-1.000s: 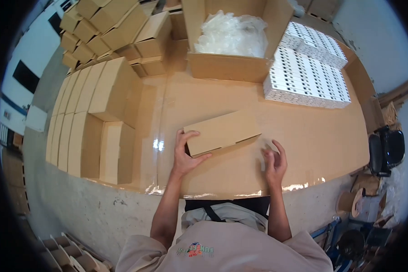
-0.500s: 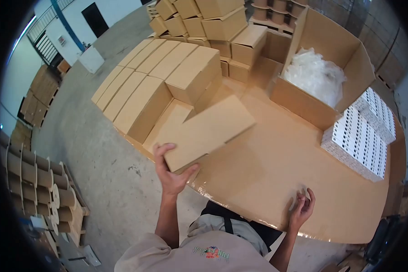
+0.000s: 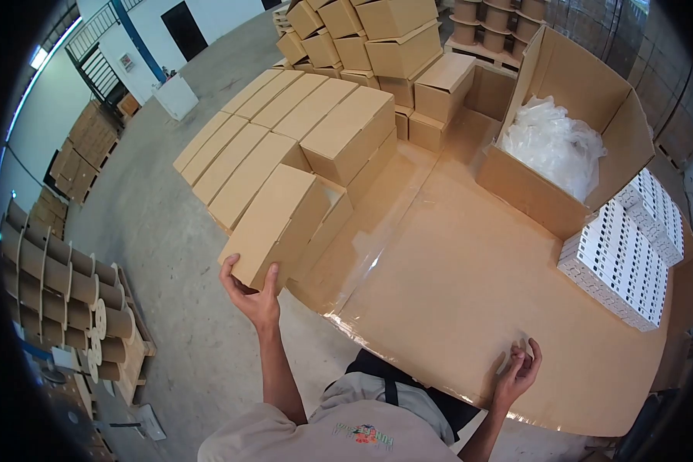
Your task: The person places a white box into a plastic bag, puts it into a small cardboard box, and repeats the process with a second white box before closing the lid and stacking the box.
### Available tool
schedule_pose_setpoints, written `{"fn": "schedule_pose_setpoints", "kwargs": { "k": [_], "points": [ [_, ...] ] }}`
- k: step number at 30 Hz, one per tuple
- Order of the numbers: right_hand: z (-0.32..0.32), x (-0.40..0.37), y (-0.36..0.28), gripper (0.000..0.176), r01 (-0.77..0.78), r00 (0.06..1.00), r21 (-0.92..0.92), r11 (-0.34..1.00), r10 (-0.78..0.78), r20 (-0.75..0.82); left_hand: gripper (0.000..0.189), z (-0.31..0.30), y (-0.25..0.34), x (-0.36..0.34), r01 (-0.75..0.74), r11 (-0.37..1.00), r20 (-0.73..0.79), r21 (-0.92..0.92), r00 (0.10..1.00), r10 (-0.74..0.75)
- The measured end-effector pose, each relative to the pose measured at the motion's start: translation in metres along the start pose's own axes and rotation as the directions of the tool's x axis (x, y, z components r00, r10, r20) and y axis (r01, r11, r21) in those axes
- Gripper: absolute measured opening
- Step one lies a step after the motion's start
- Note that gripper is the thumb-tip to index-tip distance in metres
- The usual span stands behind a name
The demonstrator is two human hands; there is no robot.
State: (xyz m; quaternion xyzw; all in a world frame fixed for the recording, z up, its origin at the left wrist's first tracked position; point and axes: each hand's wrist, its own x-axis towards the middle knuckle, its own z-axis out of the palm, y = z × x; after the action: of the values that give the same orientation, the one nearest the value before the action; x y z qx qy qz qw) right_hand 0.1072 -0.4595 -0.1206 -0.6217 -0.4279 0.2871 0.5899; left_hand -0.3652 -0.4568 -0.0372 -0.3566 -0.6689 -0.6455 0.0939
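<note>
My left hand [image 3: 252,299] grips the near end of a closed brown cardboard box [image 3: 277,213], thumb on one side and fingers on the other. The box lies on top of another box [image 3: 325,239] at the near end of the stacked row, beside its neighbour [image 3: 239,179]. Over the near right part of the cardboard-covered table [image 3: 439,277], my right hand [image 3: 519,371] is loosely curled with its fingers apart and nothing in it.
A large open carton [image 3: 531,189] holds clear plastic bags [image 3: 554,142]. Right of it sit stacks of white, dark-dotted pieces [image 3: 620,266]. More brown boxes [image 3: 400,54] are piled behind the table. Spools [image 3: 112,339] stand on a pallet at the left.
My left hand has carried the box leftward and set it, turned into line, on the lower box at the row's near end. My right hand has barely moved.
</note>
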Motion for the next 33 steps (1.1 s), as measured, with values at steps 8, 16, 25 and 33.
{"fn": "schedule_pose_setpoints", "kwargs": {
  "k": [8,16,25,33],
  "points": [
    [0.000,-0.001,-0.004,0.038,-0.015,1.000,-0.042,0.999,0.014,-0.011,0.089,0.044,-0.016,0.002,-0.046,0.999,-0.027,-0.029,0.999,0.045],
    [-0.001,0.002,0.001,0.035,-0.010,0.999,-0.058,0.998,0.008,-0.034,0.086,0.073,-0.021,-0.007,-0.039,0.992,-0.107,-0.120,0.994,0.026],
    [0.000,0.001,-0.009,0.032,-0.002,0.999,-0.102,0.995,-0.002,-0.038,0.079,0.052,0.021,0.003,-0.486,0.835,-0.132,0.257,0.838,0.529],
    [-0.002,0.001,-0.009,0.031,-0.002,0.999,-0.107,0.994,-0.004,-0.054,0.070,0.227,0.078,-0.006,-0.248,0.947,0.231,-0.204,0.928,0.292]
  ]
}}
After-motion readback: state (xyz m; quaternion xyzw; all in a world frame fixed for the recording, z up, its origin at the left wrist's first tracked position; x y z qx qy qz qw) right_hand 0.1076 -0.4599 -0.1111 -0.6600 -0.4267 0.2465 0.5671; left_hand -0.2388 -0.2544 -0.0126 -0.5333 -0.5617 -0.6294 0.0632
